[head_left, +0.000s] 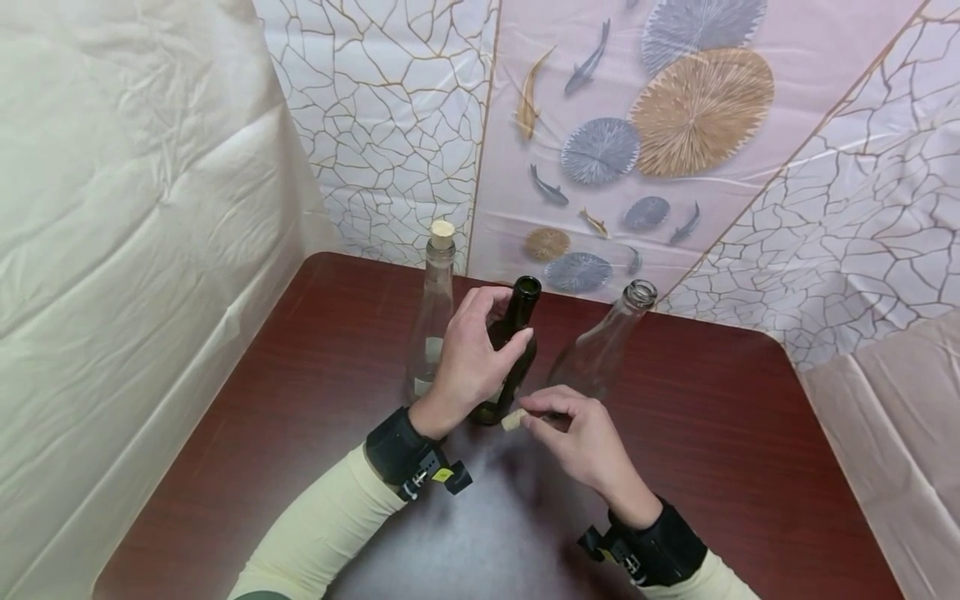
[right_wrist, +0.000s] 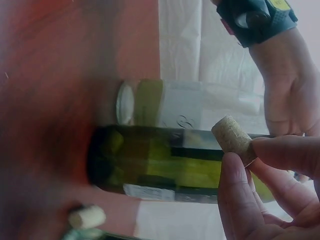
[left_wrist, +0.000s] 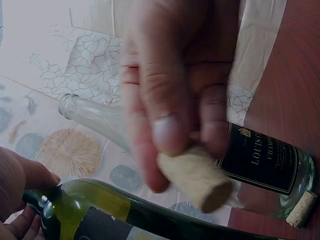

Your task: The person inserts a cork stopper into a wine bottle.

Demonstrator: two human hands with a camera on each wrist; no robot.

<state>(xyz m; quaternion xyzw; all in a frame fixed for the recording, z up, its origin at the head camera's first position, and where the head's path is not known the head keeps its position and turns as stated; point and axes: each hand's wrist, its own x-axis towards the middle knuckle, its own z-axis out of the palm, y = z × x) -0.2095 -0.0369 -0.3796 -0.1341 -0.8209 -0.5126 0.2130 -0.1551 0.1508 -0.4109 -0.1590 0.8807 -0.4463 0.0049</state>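
A dark green wine bottle (head_left: 517,317) stands in the middle, its mouth uncovered. My left hand (head_left: 480,342) holds it around the neck and shoulder, thumb on the near side. Low in front of that bottle, my right hand (head_left: 581,433) pinches a cork (right_wrist: 233,140) between thumb and fingers. Left of the green bottle, a clear bottle (head_left: 433,308) has a cork (head_left: 442,232) seated in its mouth. To the right stands another clear bottle (head_left: 600,346), uncorked, with a black label (left_wrist: 260,159). A loose cork (left_wrist: 302,209) lies beside its base.
The bottles stand on a dark red-brown table (head_left: 697,400) with rounded corners. Behind it hangs a patterned sheet (head_left: 600,208) with fish and round leaf shapes. A cream cloth (head_left: 150,208) drapes along the left side. Each wrist wears a black strap with a camera.
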